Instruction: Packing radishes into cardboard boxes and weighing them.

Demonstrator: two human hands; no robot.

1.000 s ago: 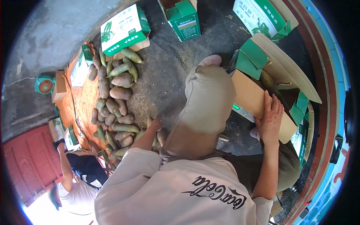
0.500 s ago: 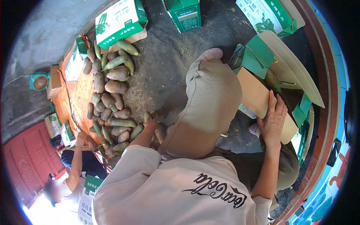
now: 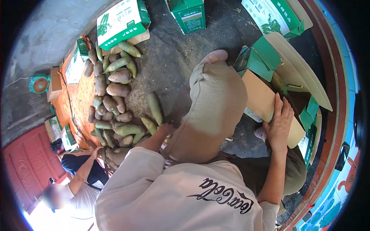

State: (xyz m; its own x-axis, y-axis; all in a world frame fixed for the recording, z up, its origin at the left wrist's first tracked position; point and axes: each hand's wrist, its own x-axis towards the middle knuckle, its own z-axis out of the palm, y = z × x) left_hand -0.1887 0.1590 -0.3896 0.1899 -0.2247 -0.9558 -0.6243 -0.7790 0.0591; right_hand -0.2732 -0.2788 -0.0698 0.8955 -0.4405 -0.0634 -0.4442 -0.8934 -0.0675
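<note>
My left hand (image 3: 165, 130) is closed round the lower end of a long green radish (image 3: 155, 109), slightly blurred, beside the pile's right edge. A second, shorter green radish (image 3: 148, 124) lies just left of that hand. The pile of green and brownish, soil-coated radishes (image 3: 118, 90) spreads along my left side. On my right, a green and white carton (image 3: 263, 94) stands with its flaps open. My right hand (image 3: 280, 119) rests flat on its tan flap, fingers outstretched toward the edge. Inside the carton a dark green radish (image 3: 278, 82) partly shows.
More green and white cartons stand ahead: one at far left (image 3: 122, 23), one in the middle (image 3: 188, 15), one at far right (image 3: 269, 17). A co-worker (image 3: 83, 181) reaches into the pile at lower left. A teal fan (image 3: 39, 83) stands by the wall.
My left hand has moved slightly right, away from the pile, with a long green radish now upright in view. My right hand has stayed on the flap. The co-worker's arm has shifted toward the pile.
</note>
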